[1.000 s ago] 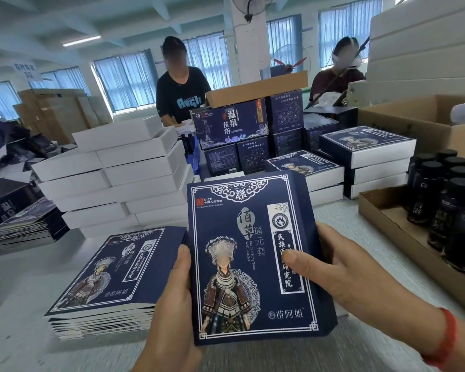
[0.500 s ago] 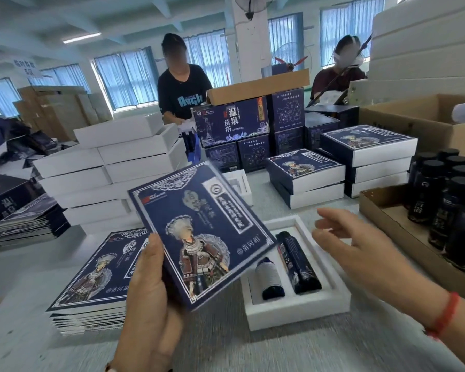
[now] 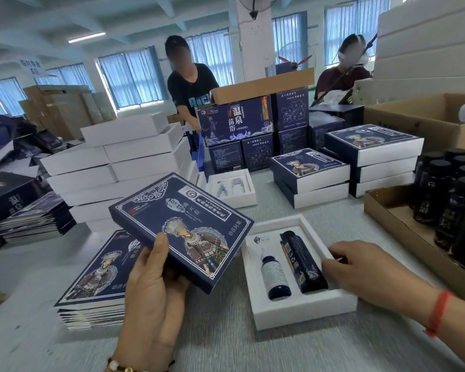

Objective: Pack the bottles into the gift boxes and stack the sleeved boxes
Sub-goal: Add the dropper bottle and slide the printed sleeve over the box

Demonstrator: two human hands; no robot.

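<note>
My left hand [image 3: 151,288] grips a dark blue printed sleeve [image 3: 183,229] by its near edge, tilted above the table. To its right lies a white gift box [image 3: 304,310] holding a small blue bottle [image 3: 275,275] and a taller dark bottle [image 3: 302,260] side by side. My right hand [image 3: 360,269] reaches over the box's right rim, its fingers curled at the rim beside the dark bottle. A stack of flat blue sleeves [image 3: 91,285] sits under and left of my left hand. Sleeved boxes are stacked behind, a low stack [image 3: 310,175] and a taller stack [image 3: 373,154].
A cardboard tray [image 3: 387,218] of several dark bottles [image 3: 446,200] stands at the right. Another open white box [image 3: 231,187] lies further back. White boxes [image 3: 113,167] pile at the left. Blue cartons [image 3: 253,130] stand mid-table, with two people behind them.
My right hand let go of the sleeve and came down onto the gift box's right rim. My left hand swung the sleeve left and tilted it, uncovering the box.
</note>
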